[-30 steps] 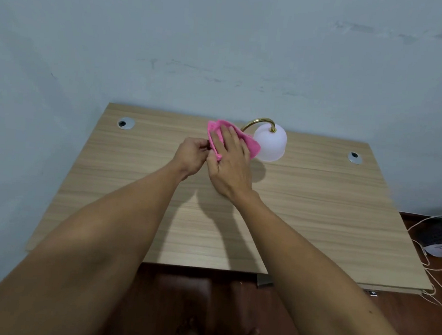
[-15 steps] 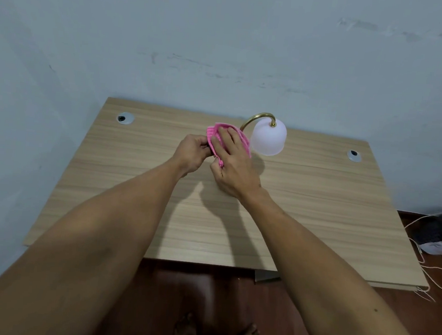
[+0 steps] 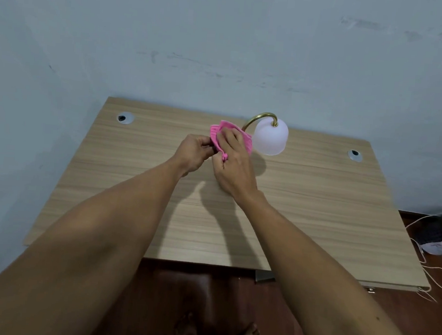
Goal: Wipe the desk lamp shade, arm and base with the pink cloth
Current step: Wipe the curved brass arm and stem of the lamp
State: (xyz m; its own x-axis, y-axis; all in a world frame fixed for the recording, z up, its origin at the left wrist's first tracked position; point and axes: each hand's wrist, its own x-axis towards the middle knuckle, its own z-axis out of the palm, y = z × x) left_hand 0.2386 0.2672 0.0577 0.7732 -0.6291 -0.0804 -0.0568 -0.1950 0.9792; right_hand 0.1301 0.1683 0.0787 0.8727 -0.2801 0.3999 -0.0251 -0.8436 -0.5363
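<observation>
Because the lamp could tip: my left hand (image 3: 193, 153) grips it low.
Right hand (image 3: 232, 163): presses the pink cloth (image 3: 221, 133), fingers flat, to rub the arm (image 3: 258, 118).

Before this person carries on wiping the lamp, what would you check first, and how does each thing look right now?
1. Pink cloth in hand: ok, the right hand lies over it with fingers spread.
2. Left hand has a grip on something beside the cloth: ok, though what it holds is hidden.
3. Lamp base steady on the desk: cannot tell, the hands and cloth cover it.
4. White shade clear of the hands: ok, it hangs to the right, untouched.
5. Brass arm reachable: ok, its curve shows above the cloth.
</observation>
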